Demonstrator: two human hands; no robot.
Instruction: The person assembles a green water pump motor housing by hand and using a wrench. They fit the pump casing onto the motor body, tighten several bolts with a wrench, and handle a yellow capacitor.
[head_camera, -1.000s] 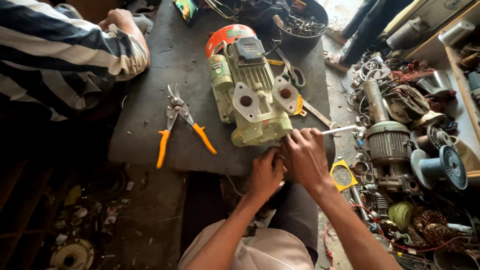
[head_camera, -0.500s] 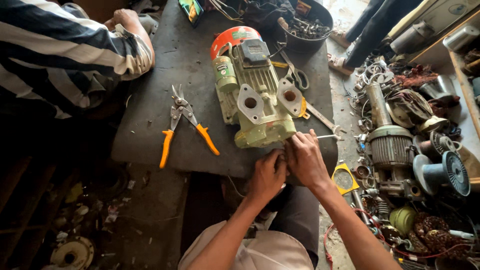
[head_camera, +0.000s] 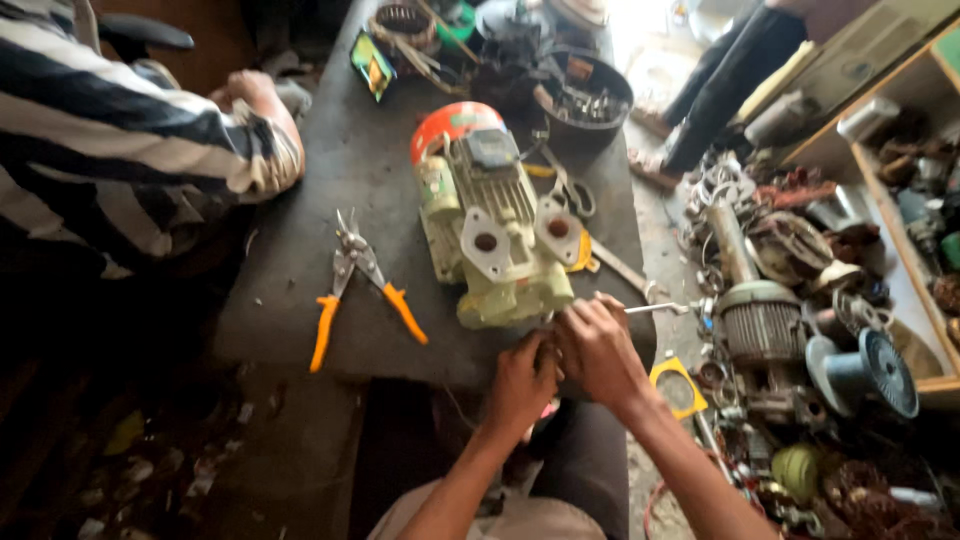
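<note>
Pump: A pale green water pump (head_camera: 495, 240) with an orange end cap lay on the dark work table (head_camera: 300, 280), near the middle. Its near end pointed to 6 o'clock, toward the person.
Left hand: The left hand (head_camera: 522, 385) was curled tight at the near end of the pump, pressed against the other hand. What it pinched was too small to see.
Right hand: The right hand (head_camera: 598, 345) was closed around a thin metal tool (head_camera: 655, 309). The tool's tip stuck out toward 3 o'clock.
What changed: Half a second before, both hands sat in the same spot at the pump's near end. The pump had not rolled or slid. Only the view had shifted a bit. So the small work at the pump's end seemed to be going on, with no new step begun.
Snips: Orange-handled snips (head_camera: 355, 285) lay open at 9 o'clock from the pump, apart from both hands.
Other person: A striped sleeve (head_camera: 150, 130) rested on the table at 10 o'clock.
Floor: Old motor parts (head_camera: 760, 320) were piled at 3 o'clock.
</note>
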